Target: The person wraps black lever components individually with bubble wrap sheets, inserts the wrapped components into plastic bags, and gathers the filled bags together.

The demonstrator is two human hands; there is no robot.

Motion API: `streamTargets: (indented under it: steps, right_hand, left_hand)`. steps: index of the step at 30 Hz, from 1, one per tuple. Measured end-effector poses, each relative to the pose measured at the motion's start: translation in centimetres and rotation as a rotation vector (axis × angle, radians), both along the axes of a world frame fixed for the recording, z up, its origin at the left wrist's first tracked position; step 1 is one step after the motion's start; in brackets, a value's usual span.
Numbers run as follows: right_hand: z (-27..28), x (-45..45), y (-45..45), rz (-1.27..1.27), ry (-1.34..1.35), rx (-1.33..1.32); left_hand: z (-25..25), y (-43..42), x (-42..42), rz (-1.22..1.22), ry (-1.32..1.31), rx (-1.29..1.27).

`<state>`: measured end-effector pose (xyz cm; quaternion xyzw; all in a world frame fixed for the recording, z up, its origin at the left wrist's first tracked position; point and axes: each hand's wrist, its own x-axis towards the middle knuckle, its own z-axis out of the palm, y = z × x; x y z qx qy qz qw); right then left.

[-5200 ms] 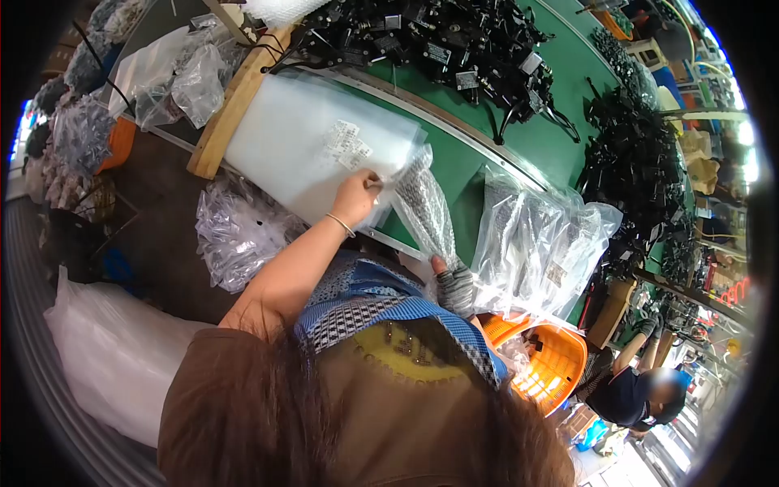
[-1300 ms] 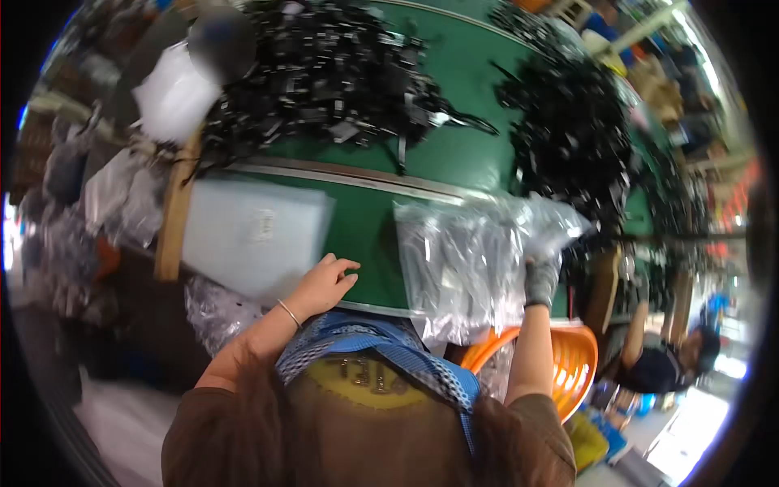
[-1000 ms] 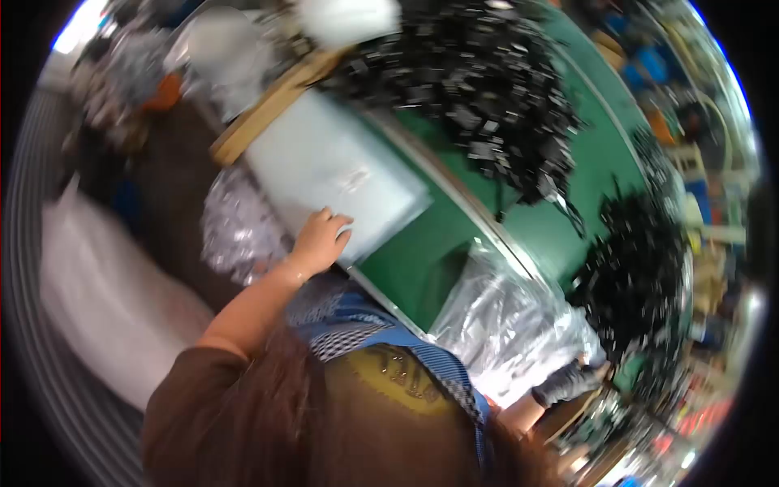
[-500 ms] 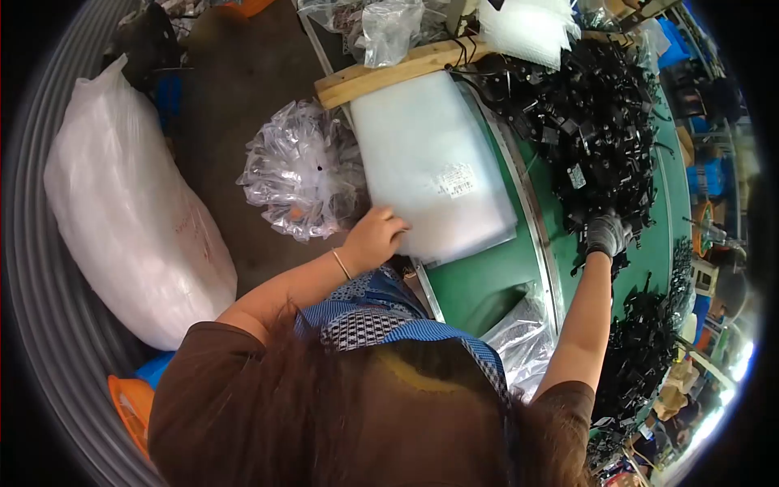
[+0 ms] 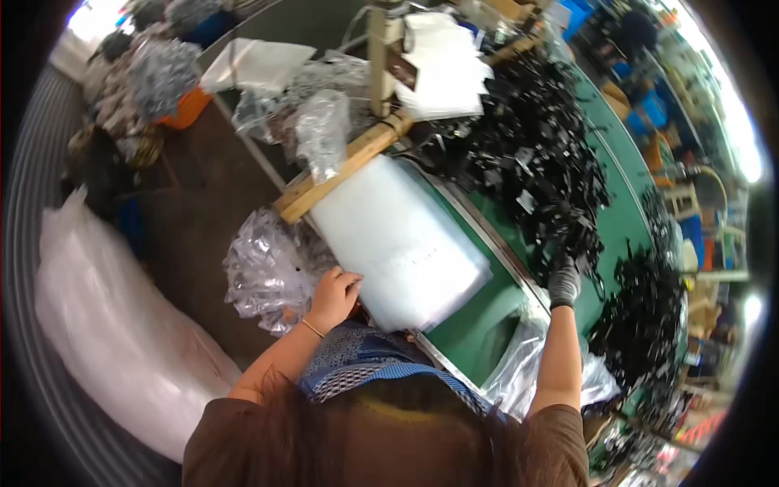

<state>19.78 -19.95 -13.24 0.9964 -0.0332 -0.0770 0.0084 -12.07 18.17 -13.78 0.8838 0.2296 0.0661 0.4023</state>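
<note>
My bare left hand (image 5: pixel 334 299) is at the near left edge of a stack of clear plastic bags (image 5: pixel 398 235), its fingers loosely bent and slightly apart, with nothing visible in them. A faint printed mark shows on the top bag. My right hand (image 5: pixel 564 284), in a grey glove, reaches into the near end of a heap of black corded parts (image 5: pixel 535 154). Its fingertips are hidden among the parts, so I cannot see whether it grips any. Some parts have pale labels.
A wooden bar (image 5: pixel 345 166) lies across the bags' far end. Left of them is a bundle of crinkled clear bags (image 5: pixel 264 272). A big white sack (image 5: pixel 122 333) lies at left. A metal rail (image 5: pixel 487 231) borders the green bench (image 5: pixel 479 341); more black parts (image 5: pixel 641 316) lie at right.
The camera view has turned, so the bench and bags appear slanted and lower. My left hand stays by the bags' edge, and my right hand remains at the black heap.
</note>
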Motion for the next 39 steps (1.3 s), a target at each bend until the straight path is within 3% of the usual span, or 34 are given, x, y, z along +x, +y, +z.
streamTargets:
  steps: [3,5,7,8,11,13,16,17,19,21,23,24,28,31,35,39]
  right_hand:
    - [1.4,-3.7,1.0,0.025,0.023,0.01]
    - [3.2,-4.8,2.4,-0.009,0.023,0.124]
    - [1.5,-4.5,1.8,-0.01,-0.034,0.271]
    - [1.2,-4.6,2.0,-0.034,-0.03,0.371]
    - [1.2,-5.4,3.2,-0.039,-0.013,0.466]
    - [-1.3,-6.1,2.6,-0.051,-0.094,0.515]
    - [-3.5,-6.3,2.0,-0.221,0.029,0.441]
    - [-4.1,-6.7,1.9,-0.233,0.024,0.397]
    - [-8.6,-8.1,-0.4,-0.196,0.036,0.625]
    - [-9.4,-8.2,-0.7,-0.218,0.085,0.702]
    - [-4.7,-8.8,1.0,-0.295,0.185,0.606]
    - [-6.8,-8.9,0.0,-0.227,0.06,0.592]
    - [-3.6,-8.6,1.2,-0.273,0.183,0.542]
    - [-7.3,-8.6,-0.3,-0.212,0.044,0.609]
    - [-0.8,-8.3,2.8,-0.211,-0.311,0.556]
    - [5.9,-5.6,6.1,0.131,-0.609,0.971]
  left_hand:
    - [0.8,-0.3,2.7,-0.048,-0.146,0.036]
    - [3.6,0.1,7.9,-0.207,-0.355,0.237]
    - [7.2,1.0,15.2,-0.338,-0.531,0.491]
    - [10.0,0.9,19.4,-0.305,-0.635,0.649]
    - [14.2,1.7,30.1,-0.191,-0.48,1.023]
    - [14.6,3.2,36.5,-0.022,-0.283,1.143]
    - [16.9,4.4,38.8,-0.096,0.296,1.057]
    - [16.4,4.3,38.9,-0.143,0.391,0.997]
    - [14.5,3.4,38.1,-0.237,0.477,1.034]
    - [8.9,3.8,38.5,-0.178,0.415,1.181]
    - [7.7,4.1,38.1,-0.156,0.259,1.265]
    - [7.1,4.9,38.4,-0.16,0.192,1.258]
    - [8.0,7.4,38.4,-0.144,-0.142,1.218]
    - [9.5,6.5,38.4,-0.07,-0.423,1.105]
    - [11.5,3.8,35.2,-0.098,-0.612,1.081]
    - [12.8,0.4,29.7,-0.093,-0.81,1.066]
